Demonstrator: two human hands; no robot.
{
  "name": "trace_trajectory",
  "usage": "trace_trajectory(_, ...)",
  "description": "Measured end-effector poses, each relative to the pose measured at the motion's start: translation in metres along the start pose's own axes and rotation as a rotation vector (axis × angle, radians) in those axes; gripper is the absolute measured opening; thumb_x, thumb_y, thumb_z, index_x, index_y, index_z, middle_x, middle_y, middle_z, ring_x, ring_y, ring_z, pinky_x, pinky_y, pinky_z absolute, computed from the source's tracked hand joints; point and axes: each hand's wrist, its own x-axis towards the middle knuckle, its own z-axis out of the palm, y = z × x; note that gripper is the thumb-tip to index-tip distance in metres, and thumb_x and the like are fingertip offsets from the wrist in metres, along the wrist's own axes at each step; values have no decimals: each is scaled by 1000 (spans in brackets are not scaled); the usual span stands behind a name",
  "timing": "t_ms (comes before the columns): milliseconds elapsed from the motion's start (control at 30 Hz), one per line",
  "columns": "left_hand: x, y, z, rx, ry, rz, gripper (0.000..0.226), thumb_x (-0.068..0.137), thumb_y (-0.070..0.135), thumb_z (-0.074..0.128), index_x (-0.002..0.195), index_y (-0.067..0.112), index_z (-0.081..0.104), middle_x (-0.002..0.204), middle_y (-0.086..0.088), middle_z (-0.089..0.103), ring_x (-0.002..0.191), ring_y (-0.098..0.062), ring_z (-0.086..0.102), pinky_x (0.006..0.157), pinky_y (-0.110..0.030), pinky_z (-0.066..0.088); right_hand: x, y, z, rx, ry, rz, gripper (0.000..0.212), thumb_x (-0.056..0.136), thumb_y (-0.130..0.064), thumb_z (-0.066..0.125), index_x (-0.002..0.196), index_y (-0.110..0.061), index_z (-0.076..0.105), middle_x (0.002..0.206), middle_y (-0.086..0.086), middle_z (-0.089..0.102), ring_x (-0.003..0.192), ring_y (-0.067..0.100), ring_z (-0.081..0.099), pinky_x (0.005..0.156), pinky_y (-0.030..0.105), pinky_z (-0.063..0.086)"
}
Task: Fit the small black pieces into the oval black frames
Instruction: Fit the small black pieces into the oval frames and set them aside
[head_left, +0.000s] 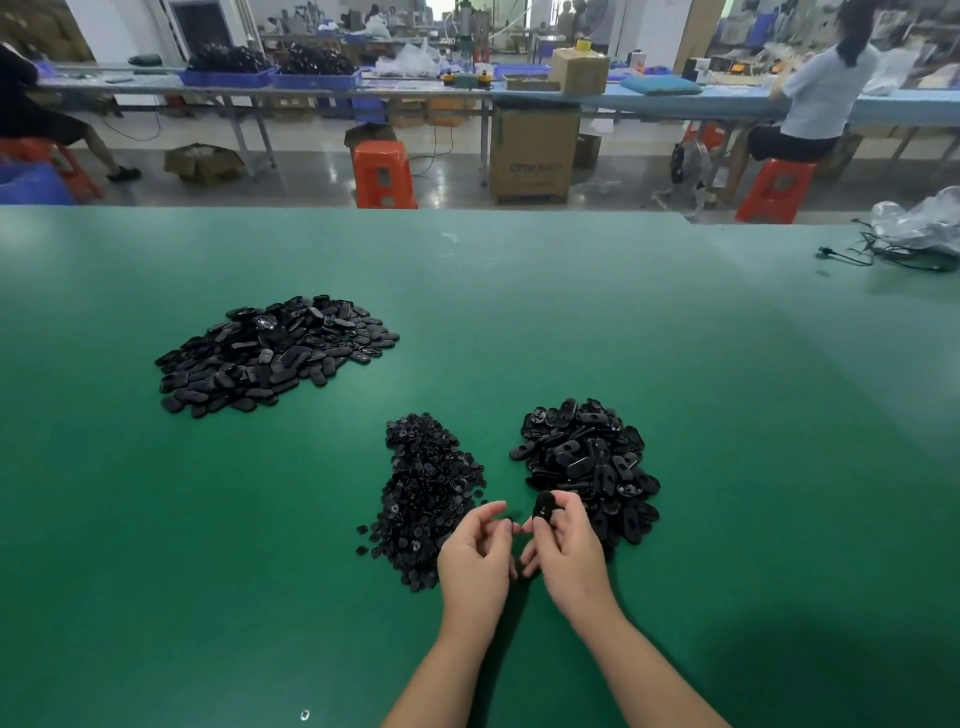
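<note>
- Green table mat (571, 322) stretches wide and bare beyond the heaps, its far edge meeting an aisle with an orange stool (384, 174).
- Heap of small black pieces (426, 493) lies at centre; heap of oval frames (587, 462) just right of it; a third heap (270, 353) far left.
- Right hand (563, 551) pinches one oval frame (544, 506), beside the small pieces.
- Left hand (475, 556) has its fingers curled near it; whether they hold a piece cannot be told.

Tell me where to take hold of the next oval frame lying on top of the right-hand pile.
Probably pinch it across its narrow width, on the two long edges, coming down from above. The oval frames lie mostly flat and loose on the pile, so the long sides are exposed. The right hand already holds one frame by its edges that way.
</note>
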Motion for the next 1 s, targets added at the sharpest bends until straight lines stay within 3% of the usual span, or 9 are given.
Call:
trace_trajectory(133, 0, -1, -2, -1, -32, 13, 16, 96, 4, 64, 95, 19, 70, 75, -3, 73, 49, -13, 55, 50, -26, 49, -1, 1, 2, -35, -7, -35, 33, 104, -10, 52, 115, -41, 53, 81, -8, 70, 58, 11, 64, 59, 24, 54)
trace_trajectory(200, 0, -2, -2, 13, -35, 21, 16, 94, 5, 67, 87, 19, 70, 69, -6, 70, 50, -13, 56, 51, -26, 48, -2, 2, 2, -36, -15, -30, 40, 104, -13, 52, 118, -50, 51, 78, -6, 71, 57, 9, 62, 59, 23, 54)
trace_trajectory(367, 1, -4, -2, 90, 6, 67, 15, 90, 14, 73, 82, 25, 70, 74, -6, 68, 62, -10, 56, 58, -24, 47, -1, 6, 2, -19, -22, -15, 44, 105, -14, 52, 125, -53, 51, 71, -3, 67, 57, 8, 58, 58, 24, 53)
trace_trajectory(567, -2, 0, -1, 183, 20, 152, 27, 96, 8, 65, 107, 32, 70, 99, 12, 68, 96, 7, 61, 80, -5, 43, -1, 2, 2, 23, -23, 23, 44, 106, -6, 44, 132, -41, 51, 79, -1, 63, 60, 11, 58, 58, 27, 53)
trace_trajectory(700, -4, -1, 1, 191, 44, 169, 26, 93, 7, 68, 88, 32, 72, 88, 13, 72, 91, 3, 64, 77, -7, 45, -1, 0, 1, 17, 4, 10, 26, 105, -2, 44, 118, -22, 55, 82, 6, 64, 57, 13, 59, 53, 28, 52)
trace_trajectory(1000, -4, -1, 1, 66, 33, 62, 20, 96, 8, 64, 89, 25, 72, 83, 11, 74, 76, -7, 69, 67, -18, 52, -3, 3, 4, -28, -32, -6, 32, 101, -2, 52, 108, -31, 66, 72, -3, 70, 56, 13, 63, 56, 27, 54)
